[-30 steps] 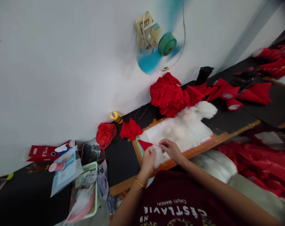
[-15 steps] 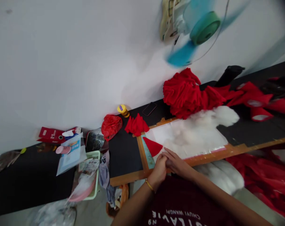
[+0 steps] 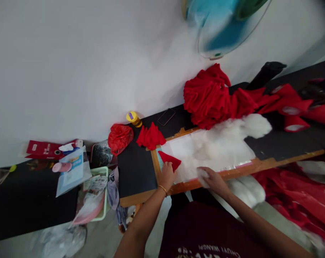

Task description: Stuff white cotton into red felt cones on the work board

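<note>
My left hand (image 3: 168, 175) is at the lower edge of a small red cone-shaped fabric piece (image 3: 175, 162), its fingers closed on the cloth. The piece lies flat near the left end of a white sheet on the table. To the right, my right hand (image 3: 214, 182) is closed around a small tuft of white stuffing (image 3: 203, 177), just above the table's front edge. A large heap of fluffy white stuffing (image 3: 218, 143) spreads over the sheet beyond it.
Behind stand a big stack of red fabric pieces (image 3: 205, 96), a smaller red bunch (image 3: 151, 136), a phone (image 3: 166, 117), a yellow-lidded jar (image 3: 134, 119) and a red plastic bag (image 3: 120, 139). A fan (image 3: 224, 25) spins on the wall. A green basket (image 3: 105, 200) stands left.
My hands were together beside the red piece. They have separated: the left has moved onto the red piece, the right has gone rightward with a tuft of stuffing. The view has shifted.
</note>
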### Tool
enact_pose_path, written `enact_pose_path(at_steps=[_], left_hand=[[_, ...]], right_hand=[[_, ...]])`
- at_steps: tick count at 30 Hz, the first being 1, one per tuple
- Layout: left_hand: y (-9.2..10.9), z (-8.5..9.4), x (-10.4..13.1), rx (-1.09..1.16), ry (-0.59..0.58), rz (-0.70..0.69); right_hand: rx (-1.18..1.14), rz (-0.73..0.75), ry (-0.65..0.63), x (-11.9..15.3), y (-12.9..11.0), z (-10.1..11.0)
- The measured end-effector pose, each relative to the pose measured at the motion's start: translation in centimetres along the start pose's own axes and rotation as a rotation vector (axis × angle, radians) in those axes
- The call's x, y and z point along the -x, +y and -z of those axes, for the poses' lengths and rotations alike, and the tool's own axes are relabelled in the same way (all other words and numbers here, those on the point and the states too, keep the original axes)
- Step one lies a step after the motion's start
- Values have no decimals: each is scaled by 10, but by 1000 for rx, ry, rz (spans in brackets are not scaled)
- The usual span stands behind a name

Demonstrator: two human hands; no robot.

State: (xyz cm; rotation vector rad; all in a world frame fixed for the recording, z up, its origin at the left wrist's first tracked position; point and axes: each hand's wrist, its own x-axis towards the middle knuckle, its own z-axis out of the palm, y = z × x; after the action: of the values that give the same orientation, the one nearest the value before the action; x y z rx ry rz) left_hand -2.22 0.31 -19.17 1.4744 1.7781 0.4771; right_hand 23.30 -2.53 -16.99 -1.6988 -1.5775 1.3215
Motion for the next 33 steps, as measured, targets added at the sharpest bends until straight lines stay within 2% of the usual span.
enact_pose_path(at_steps=[3,7,10,14,17,20,23,28,33], left_hand=[[-9,-2,-7,-104,-35,-45],[-17,0,-15,-92,-26,-50],[-16,9,-22,-65,2,-44],[-3,26,-22,7,87,-35],[12,38,-13,61,161,-35],[26,49,-3,93,214,-43],[39,58,6,98,260,-64],[54,67,19,60,377,-162],[54,64,24,31,437,-220]], right_hand=[[-5,-32,8,0,2,8],[-24,-87,6,-1,5,13],[-66,-123,-27,-4,0,15],[-246,-139,-114,-11,-24,14],[-458,-136,-170,-16,-50,11],[-531,-112,-197,-23,-71,7],[-430,-36,-171,-32,-76,4],[-144,162,11,-55,-60,-10],[168,341,-167,-68,-45,-30]])
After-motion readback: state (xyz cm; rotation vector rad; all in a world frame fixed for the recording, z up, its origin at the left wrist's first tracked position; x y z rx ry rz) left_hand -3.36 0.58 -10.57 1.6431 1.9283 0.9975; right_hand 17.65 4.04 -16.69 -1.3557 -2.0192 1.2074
